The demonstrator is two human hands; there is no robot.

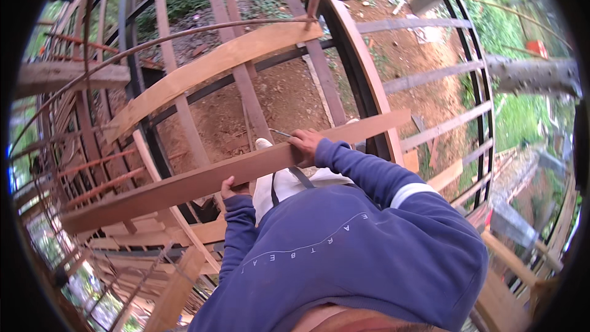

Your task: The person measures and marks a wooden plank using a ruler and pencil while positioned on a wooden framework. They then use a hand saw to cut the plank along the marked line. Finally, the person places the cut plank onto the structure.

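Note:
A long brown wooden board (184, 187) lies slantwise in front of my body, its right end farther away than its left. My left hand (234, 188) grips the board's near edge, thumb up against its face and the other fingers hidden beneath. My right hand (305, 144) is closed over the board farther to the right, at its far edge. From the fingers of my right hand sticks a thin, pencil-like piece (281, 133), too small to name surely. White trousers and part of a shoe (263, 143) show below the board.
Dark metal beams (362, 80) and wooden joists (249, 89) form an open frame over bare soil (283, 92). A curved light plank (209, 55) lies across the joists ahead. A thin rod (203, 27) arcs above it. Cut planks (178, 289) lie at the lower left.

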